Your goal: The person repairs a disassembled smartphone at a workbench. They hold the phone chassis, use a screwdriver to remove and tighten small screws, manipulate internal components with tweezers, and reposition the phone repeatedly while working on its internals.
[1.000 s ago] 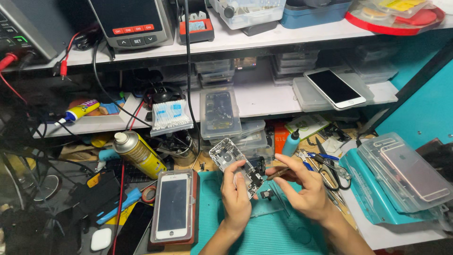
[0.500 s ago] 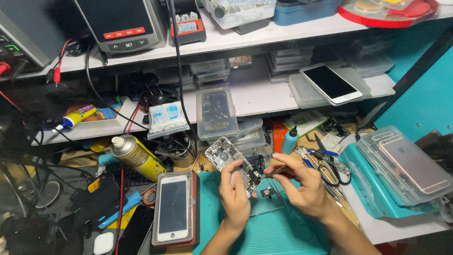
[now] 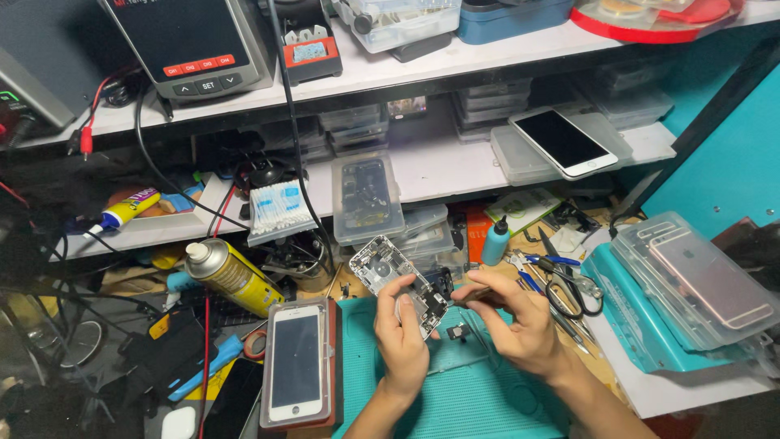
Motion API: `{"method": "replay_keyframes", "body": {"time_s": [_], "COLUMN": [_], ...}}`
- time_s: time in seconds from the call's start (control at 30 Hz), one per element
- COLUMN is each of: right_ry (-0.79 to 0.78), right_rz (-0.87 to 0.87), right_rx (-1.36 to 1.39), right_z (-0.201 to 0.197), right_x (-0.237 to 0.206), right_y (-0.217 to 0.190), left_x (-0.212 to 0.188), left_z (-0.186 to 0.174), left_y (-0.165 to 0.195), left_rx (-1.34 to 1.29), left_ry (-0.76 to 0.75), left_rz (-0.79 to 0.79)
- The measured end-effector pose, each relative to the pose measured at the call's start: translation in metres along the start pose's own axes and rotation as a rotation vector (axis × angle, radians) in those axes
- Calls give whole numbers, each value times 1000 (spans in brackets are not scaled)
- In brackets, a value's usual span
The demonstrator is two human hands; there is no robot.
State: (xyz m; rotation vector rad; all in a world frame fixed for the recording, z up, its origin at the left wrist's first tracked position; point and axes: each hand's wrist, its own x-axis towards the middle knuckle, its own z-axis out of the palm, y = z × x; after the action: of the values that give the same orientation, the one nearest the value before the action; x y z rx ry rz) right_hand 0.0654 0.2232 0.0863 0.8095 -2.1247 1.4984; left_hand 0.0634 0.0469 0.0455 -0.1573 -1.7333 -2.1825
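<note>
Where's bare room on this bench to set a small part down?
Bare teal work mat between the left hand, the right hand and the framed white phone. Crowded: the tools around the blue-handled scissors and the yellow spray can.

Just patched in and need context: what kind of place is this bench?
Most likely a phone repair bench. The left hand holds an opened phone chassis over a teal work mat, beside a white phone in a tray and scissors.
</note>
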Motion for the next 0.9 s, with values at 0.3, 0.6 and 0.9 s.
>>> {"method": "replay_keyframes", "body": {"time_s": [0.3, 0.6, 0.9], "right_ry": [142, 229, 106], "right_rz": [111, 555, 715], "right_rx": [30, 429, 522], "right_z": [-11, -21, 2], "right_x": [-13, -34, -33], "right_y": [-1, 57, 58], "left_x": [7, -1, -10], "left_z": [7, 14, 21], "left_y": [-3, -6, -8], "left_rx": [246, 293, 256], "left_ry": [-26, 20, -19], "left_rz": [79, 272, 327]}}
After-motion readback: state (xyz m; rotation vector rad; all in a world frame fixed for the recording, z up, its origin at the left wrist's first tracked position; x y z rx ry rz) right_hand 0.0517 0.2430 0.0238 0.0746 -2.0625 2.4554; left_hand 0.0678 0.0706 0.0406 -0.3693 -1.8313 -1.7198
